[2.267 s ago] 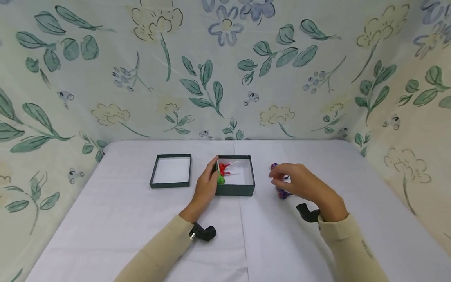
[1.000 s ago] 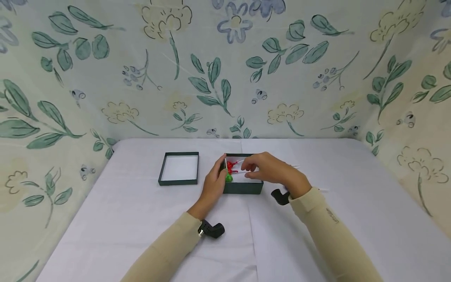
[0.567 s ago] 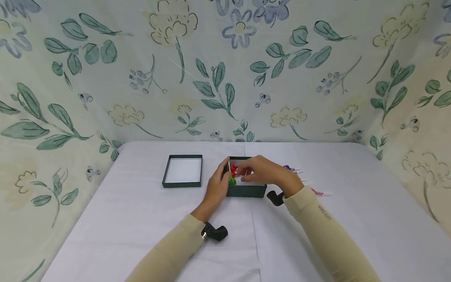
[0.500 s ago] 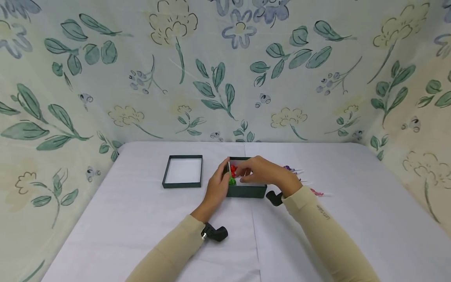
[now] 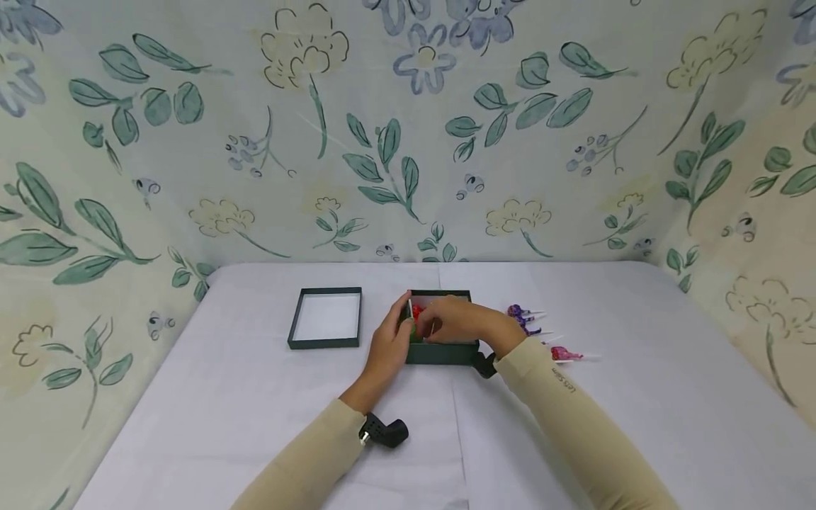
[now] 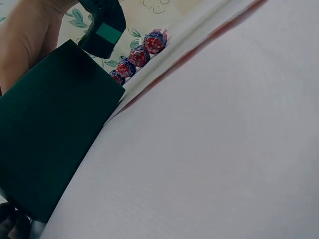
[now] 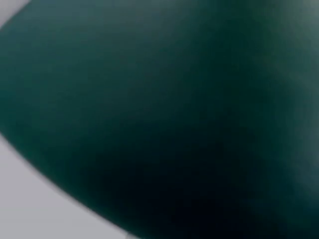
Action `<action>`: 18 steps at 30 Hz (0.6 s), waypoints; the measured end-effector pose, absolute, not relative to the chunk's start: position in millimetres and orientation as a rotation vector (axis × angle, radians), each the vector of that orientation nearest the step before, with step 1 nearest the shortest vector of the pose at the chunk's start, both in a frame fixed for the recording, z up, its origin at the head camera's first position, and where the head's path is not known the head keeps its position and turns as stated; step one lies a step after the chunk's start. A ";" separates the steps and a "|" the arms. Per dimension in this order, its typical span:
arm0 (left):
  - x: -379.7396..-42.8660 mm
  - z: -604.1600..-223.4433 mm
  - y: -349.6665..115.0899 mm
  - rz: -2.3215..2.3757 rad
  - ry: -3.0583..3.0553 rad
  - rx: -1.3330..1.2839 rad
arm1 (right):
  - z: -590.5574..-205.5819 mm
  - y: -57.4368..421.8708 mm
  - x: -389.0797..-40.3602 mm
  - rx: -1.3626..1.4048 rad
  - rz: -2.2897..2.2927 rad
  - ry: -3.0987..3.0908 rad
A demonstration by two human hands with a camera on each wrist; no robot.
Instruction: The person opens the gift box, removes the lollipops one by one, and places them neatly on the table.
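Note:
My left hand (image 5: 387, 343) grips the left wall of a dark green box (image 5: 442, 354), its thumb at the rim. A white stick (image 5: 411, 309) stands beside that thumb. Inside the box, a red lollipop (image 5: 417, 310) and a green lollipop (image 5: 413, 331) show partly beside the hands. My right hand (image 5: 455, 319) reaches into the box from the right with bent fingers, pinching a thin pale stick at its fingertips; the candy end is hidden. The left wrist view has the box's side (image 6: 50, 134) large; the right wrist view is filled by blurred dark green.
Several wrapped lollipops lie right of the box, purple lollipops (image 5: 518, 312) farther back and a pink lollipop (image 5: 564, 353) nearer. Left of the box is a shallow green-rimmed lid (image 5: 325, 344), white inside. A white cloth (image 5: 255, 425) covers the table, with a floral curtain (image 5: 382, 177) behind.
My right hand has moved left from the purple lollipops into the box and lower toward its left end. The lollipops on the right are more exposed. My left hand keeps its hold.

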State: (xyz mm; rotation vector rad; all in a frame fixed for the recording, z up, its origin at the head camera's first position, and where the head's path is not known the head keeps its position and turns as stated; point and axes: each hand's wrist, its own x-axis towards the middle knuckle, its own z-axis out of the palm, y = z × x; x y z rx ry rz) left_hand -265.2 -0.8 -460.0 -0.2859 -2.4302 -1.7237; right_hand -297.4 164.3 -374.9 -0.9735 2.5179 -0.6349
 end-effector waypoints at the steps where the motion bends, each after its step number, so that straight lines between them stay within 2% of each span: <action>1: -264.5 -460.4 -1.1 -1.723 -2.428 -0.287 | -376.2 163.9 -297.3 -0.981 -0.637 2.511; 18: -265.6 -462.2 -1.2 -1.708 -2.427 -0.295 | -380.7 162.2 -299.8 -1.013 -0.621 2.494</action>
